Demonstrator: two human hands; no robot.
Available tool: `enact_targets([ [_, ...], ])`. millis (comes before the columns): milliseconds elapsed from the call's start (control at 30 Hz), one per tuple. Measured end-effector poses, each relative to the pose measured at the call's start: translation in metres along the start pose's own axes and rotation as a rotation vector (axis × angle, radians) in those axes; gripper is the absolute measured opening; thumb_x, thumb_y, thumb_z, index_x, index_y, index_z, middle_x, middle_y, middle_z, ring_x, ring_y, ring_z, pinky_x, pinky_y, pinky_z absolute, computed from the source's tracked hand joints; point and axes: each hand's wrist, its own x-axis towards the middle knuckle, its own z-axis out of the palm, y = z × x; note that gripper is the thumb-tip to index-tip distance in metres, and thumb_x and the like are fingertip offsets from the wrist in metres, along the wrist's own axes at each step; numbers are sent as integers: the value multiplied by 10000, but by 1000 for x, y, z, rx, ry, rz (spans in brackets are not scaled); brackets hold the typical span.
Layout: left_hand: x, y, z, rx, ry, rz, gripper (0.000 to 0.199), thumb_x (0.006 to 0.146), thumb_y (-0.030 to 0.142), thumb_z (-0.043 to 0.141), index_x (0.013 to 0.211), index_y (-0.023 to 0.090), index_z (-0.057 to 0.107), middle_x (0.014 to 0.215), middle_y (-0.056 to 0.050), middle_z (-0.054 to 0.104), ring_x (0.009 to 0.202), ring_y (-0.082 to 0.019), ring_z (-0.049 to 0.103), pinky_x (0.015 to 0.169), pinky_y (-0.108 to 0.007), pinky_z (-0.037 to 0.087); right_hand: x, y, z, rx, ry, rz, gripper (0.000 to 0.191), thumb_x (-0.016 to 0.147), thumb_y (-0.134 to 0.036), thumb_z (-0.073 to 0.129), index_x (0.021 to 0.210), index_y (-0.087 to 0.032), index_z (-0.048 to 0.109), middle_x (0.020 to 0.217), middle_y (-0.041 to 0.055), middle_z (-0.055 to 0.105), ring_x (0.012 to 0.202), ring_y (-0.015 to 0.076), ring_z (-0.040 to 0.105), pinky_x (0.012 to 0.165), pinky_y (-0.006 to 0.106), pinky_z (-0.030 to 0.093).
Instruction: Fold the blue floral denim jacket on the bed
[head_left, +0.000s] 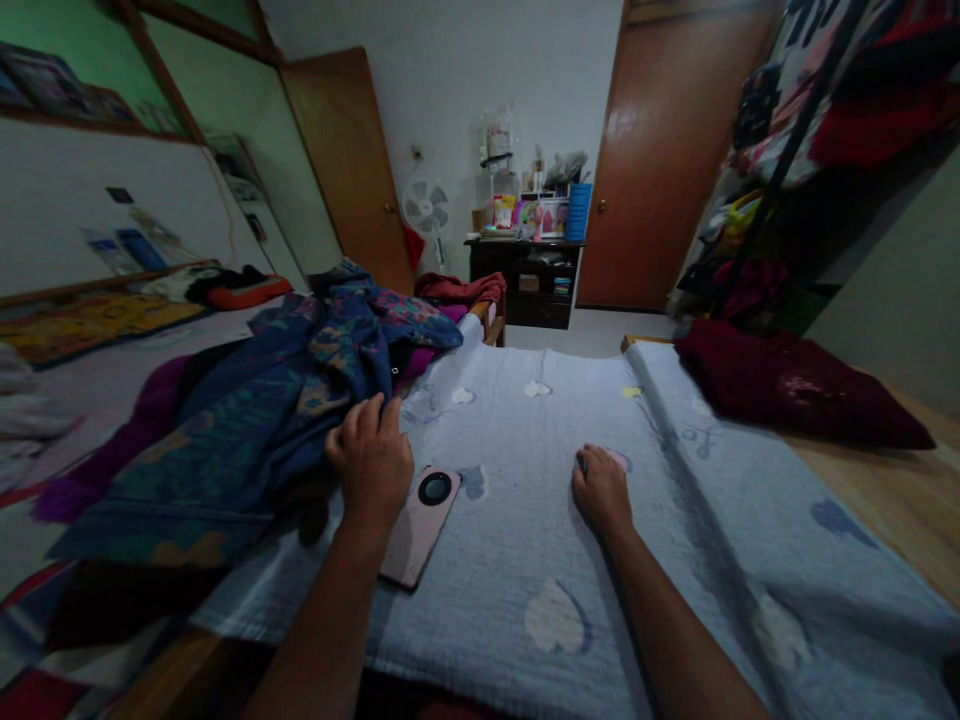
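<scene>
My left hand (371, 460) is over the light blue sheet (517, 560), palm down with its fingers slightly apart, beside the edge of a rumpled blue floral cloth (300, 370). No held item shows in it. Partly hidden by that hand and wrist, a pink phone (421, 535) lies on the sheet with its round black camera ring up. My right hand (604, 490) rests on the sheet further right, its fingers curled. A small dark bit shows at its fingertips, too small to name.
A dark red cushion (795, 385) sits at the right on bare wood (877, 480). Purple cloth (142, 430) lies under the floral cloth on the left. Further back are a black shelf unit (487, 262), a white fan (427, 208) and two brown doors.
</scene>
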Motion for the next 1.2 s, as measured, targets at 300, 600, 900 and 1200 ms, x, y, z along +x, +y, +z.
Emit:
enact_targets([
  [300,12,-16,-8,127,-175,3,526,883,100,373,1394,178,470,1195,-158,614,1030,-291,565,860,-424,407,0,-2,-2,-35,-19,-2,268,876,-183,505,1100,-148,649,1231,130,638,1208,246,522,1057,390,334],
  [600,20,16,-16,-77,-119,109,420,887,124,414,1237,224,623,1075,-98,659,984,-266,562,816,-383,415,2,-2,-2,-44,-37,7,281,866,-175,492,1101,-153,645,1232,129,636,1201,235,522,1059,377,308],
  [900,3,45,6,-209,-196,245,503,825,10,408,1260,164,608,1222,-110,609,1067,-236,552,930,-343,441,2,-9,-5,-102,-80,-5,294,876,-178,481,1121,-142,640,1232,139,627,1211,243,508,1056,380,308],
  [1200,-11,53,5,-348,-212,240,533,805,-2,418,1295,148,566,1271,-111,616,1074,-226,567,971,-362,437,6,-35,-5,80,-140,123,341,820,-130,498,1121,-150,658,1314,166,582,1248,282,488,1050,424,321],
])
